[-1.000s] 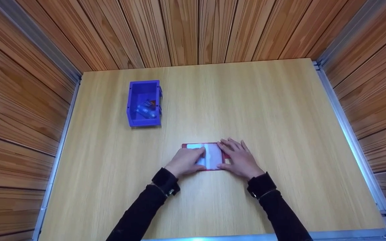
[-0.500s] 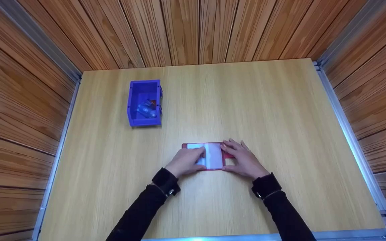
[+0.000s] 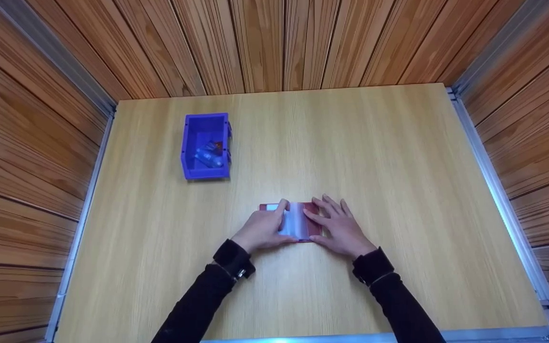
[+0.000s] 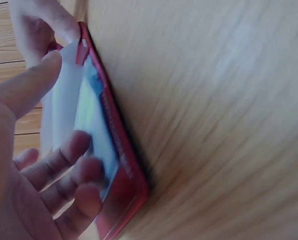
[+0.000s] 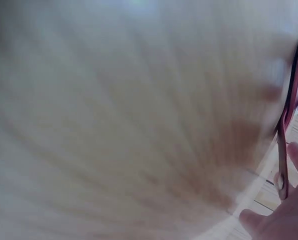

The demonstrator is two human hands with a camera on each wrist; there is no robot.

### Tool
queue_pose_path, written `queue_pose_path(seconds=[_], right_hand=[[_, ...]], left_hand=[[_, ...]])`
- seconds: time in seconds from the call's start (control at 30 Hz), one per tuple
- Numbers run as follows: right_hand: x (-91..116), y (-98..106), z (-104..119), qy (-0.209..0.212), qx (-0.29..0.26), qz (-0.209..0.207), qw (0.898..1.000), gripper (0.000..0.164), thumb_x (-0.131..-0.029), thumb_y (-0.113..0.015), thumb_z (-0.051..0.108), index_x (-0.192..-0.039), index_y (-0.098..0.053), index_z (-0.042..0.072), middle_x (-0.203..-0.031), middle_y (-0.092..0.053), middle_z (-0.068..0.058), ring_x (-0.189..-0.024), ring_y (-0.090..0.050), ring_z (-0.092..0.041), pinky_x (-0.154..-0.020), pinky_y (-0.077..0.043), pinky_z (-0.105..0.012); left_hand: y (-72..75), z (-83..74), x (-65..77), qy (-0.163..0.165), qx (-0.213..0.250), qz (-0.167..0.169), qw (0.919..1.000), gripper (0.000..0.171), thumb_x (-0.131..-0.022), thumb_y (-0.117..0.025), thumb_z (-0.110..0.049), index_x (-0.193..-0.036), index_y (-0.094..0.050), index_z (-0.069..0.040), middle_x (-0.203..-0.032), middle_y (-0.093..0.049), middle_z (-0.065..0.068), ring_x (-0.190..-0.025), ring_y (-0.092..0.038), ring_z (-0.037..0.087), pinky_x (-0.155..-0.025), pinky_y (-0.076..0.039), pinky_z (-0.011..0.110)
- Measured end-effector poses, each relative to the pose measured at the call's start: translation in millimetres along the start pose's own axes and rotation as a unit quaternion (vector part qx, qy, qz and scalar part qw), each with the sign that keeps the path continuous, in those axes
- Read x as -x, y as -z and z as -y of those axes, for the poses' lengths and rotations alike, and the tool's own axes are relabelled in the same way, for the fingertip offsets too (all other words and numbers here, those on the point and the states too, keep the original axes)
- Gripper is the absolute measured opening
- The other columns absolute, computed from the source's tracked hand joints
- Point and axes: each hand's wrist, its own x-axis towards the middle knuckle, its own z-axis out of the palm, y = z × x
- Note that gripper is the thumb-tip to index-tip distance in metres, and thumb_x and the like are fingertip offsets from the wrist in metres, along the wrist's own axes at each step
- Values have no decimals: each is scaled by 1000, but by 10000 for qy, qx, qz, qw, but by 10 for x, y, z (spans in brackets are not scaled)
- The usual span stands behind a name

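Observation:
A small red wallet [image 3: 316,224] lies open below the middle of the table, a whitish clear sleeve [image 3: 296,224] bowing up inside it. My left hand [image 3: 261,229] grips the left half. In the left wrist view, its fingertips curl onto the inner pocket and one extended finger touches the sleeve [image 4: 65,100]. My right hand [image 3: 343,232] holds the right end, with the thumb at the near corner and the other fingers spread over the far side. In the right wrist view, a strap with a snap button [image 5: 282,165] sticks out by the right fingers.
At the back left stands a blue-purple bin [image 3: 208,175] holding a clear bluish bottle-like thing [image 3: 209,158] and a small brown-orange item [image 3: 218,146]. Wood-plank walls [image 3: 303,47] close off the back and sides. A metal rail [image 3: 341,338] runs along the near edge.
My right hand shifted slightly right, then came back left over the wallet. The sleeve's right edge has moved left and bowed, baring the red inside. The left hand has barely moved; its index finger reaches farther up.

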Motion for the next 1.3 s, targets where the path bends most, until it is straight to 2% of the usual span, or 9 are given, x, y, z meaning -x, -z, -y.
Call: queue_pose_path(seconds=[0.13,0.27,0.33,0.43,0.53,0.8,1.03,1.2,1.3], right_hand=[[-10,-6,27,177,241,16,9996,68,-95,-73,42,-156,-46,27,-167,-36,-8,-158,-21,-38,-124,-6,-68],[-17,-27,44,462,412,-157,9980,67,-94,-74,38,-155,-49,24,-164,-40,-8,-156,-27,-40,-122,-8,-71],[-20,-40,51,587,399,-252,9972,64,-94,-73,35,-153,-51,21,-163,-42,-9,-155,-29,-41,-122,-8,-72],[-23,-57,56,655,315,-305,9969,58,-97,-69,32,-151,-54,18,-163,-43,-10,-155,-30,-40,-121,-8,-72],[-24,-69,54,651,273,-310,9970,52,-99,-67,32,-148,-58,18,-163,-43,-10,-154,-31,-39,-121,-8,-72],[-33,-58,36,609,117,-232,9978,51,-99,-68,31,-148,-58,20,-163,-43,-9,-154,-33,-37,-121,-6,-72],[-42,-46,19,560,140,-17,9983,65,-97,-71,30,-156,-47,19,-165,-39,-7,-155,-29,-36,-122,-5,-71],[-52,-35,5,461,189,36,9988,68,-95,-73,32,-156,-46,19,-165,-40,-6,-155,-30,-34,-122,-6,-71],[-52,-29,6,428,106,38,9990,69,-95,-74,32,-156,-46,19,-164,-41,-7,-155,-31,-35,-122,-7,-71]], left_hand=[[104,-3,18,-135,-214,-12,9997,85,-78,-86,-57,-140,-41,-20,-81,-64,-5,-68,-58,12,-67,-49,31],[119,-55,0,-759,-921,-398,9921,85,-78,-84,-61,-145,-49,-24,-116,-73,2,-98,-70,20,-79,-58,38],[87,-91,-29,-1305,-1361,-622,9801,74,-81,-81,-61,-141,-58,-25,-128,-69,-1,-109,-68,20,-82,-59,37],[21,-138,-76,-2162,-1981,-718,9533,50,-86,-78,-52,-127,-68,-25,-124,-66,-3,-113,-64,18,-85,-57,33],[-41,-166,-113,-2646,-2347,-630,9333,30,-92,-74,-42,-118,-73,-26,-120,-69,-6,-112,-64,15,-87,-55,30],[-57,-189,-161,-2458,-2784,-248,9281,33,-100,-62,-49,-119,-73,-24,-125,-73,-6,-113,-67,14,-88,-56,32],[1,-166,-168,-2265,-3411,-230,9121,34,-102,-57,-53,-115,-75,-26,-122,-70,-6,-106,-66,15,-82,-57,33],[11,-149,-166,-2362,-3718,-281,8973,34,-105,-53,-51,-121,-71,-26,-125,-68,-9,-109,-64,13,-79,-57,30],[-4,-124,-164,-2355,-3753,-333,8958,30,-106,-51,-44,-123,-67,-25,-122,-71,-10,-105,-65,12,-74,-56,29]])
